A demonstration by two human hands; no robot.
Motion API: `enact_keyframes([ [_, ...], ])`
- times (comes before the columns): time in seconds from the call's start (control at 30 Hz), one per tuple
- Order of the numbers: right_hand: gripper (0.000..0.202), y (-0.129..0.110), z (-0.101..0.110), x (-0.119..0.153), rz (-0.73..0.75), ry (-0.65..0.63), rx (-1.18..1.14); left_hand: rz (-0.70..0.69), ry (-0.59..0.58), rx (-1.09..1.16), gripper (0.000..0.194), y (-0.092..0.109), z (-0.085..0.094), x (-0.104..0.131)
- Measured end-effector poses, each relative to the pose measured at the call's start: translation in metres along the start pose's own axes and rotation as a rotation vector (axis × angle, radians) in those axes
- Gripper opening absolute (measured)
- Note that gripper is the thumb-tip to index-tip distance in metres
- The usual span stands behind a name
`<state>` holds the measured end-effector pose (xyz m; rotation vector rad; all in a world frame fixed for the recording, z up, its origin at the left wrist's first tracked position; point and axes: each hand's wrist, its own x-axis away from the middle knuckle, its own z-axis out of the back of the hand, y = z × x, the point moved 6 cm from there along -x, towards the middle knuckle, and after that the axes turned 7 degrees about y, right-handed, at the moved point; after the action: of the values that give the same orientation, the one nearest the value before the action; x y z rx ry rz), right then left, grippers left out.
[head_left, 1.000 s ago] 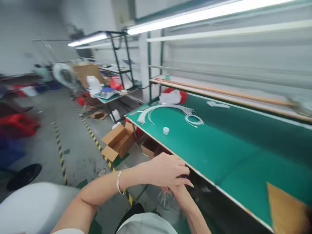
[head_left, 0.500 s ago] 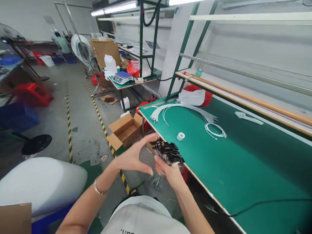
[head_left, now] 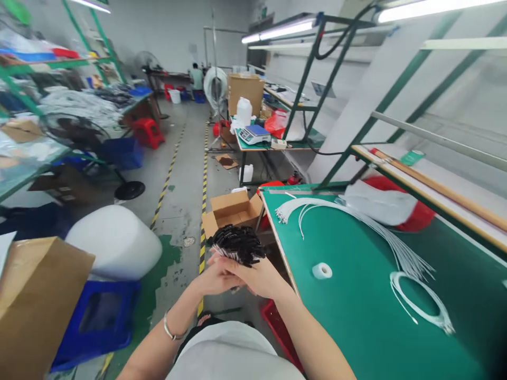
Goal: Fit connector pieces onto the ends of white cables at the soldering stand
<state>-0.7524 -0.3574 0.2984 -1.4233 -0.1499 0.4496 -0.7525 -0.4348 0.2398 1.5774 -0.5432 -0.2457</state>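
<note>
A thick bundle of cables with black ends (head_left: 240,245) stands up out of both hands, in front of my body. My left hand (head_left: 216,275) is wrapped round the bundle from the left, below the black ends. From the right, my right hand (head_left: 253,274) closes on the same bundle, its fingers overlapping the left ones. On the green table (head_left: 356,327) to the right lie a long fan of white cables (head_left: 340,207), a coiled white cable (head_left: 423,285) and a small white roll (head_left: 322,271).
An open cardboard box (head_left: 233,211) is on the floor ahead. To the left are a large white foam roll (head_left: 114,243), a blue stool (head_left: 95,322) and a brown carton (head_left: 43,301). A red bin (head_left: 281,332) sits under the table edge. A person (head_left: 196,78) is far off.
My left hand, open and apart from the bundle before, has closed round it beside my right hand. The view has turned left, showing more of the aisle and left side.
</note>
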Motion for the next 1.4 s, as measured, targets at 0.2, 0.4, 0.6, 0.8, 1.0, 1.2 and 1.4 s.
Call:
enact_keyframes([
  [0.2, 0.039, 0.013, 0.017, 0.011, -0.187, -0.196, -0.414, -0.008, 0.353, 0.174, 0.061, -0.014, -0.045, 0.022],
  [0.4, 0.038, 0.028, 0.024, 0.021, -0.205, -0.177, -0.498, -0.049, 0.537, 0.368, 0.063, -0.019, -0.068, 0.052],
  [0.6, 0.041, 0.021, 0.025, 0.029, -0.18, -0.158, -0.557, -0.07, 0.723, 0.381, 0.065, -0.018, -0.081, 0.077],
  [0.8, 0.033, 0.014, 0.03, 0.038, -0.202, -0.091, -0.467, -0.06, 0.781, 0.357, 0.062, -0.021, -0.087, 0.085],
  [1.0, 0.03, 0.019, 0.027, 0.049, -0.236, -0.027, -0.349, 0.011, 0.721, 0.331, 0.065, -0.027, -0.091, 0.085],
  [1.2, 0.027, 0.039, 0.031, 0.057, -0.195, 0.158, -0.39, 0.04, 0.666, 0.335, 0.07, -0.048, -0.092, 0.089],
  [1.4, 0.045, 0.018, 0.051, 0.065, -0.002, 0.135, -0.225, 0.057, 0.804, 0.311, 0.066, -0.034, -0.091, 0.095],
])
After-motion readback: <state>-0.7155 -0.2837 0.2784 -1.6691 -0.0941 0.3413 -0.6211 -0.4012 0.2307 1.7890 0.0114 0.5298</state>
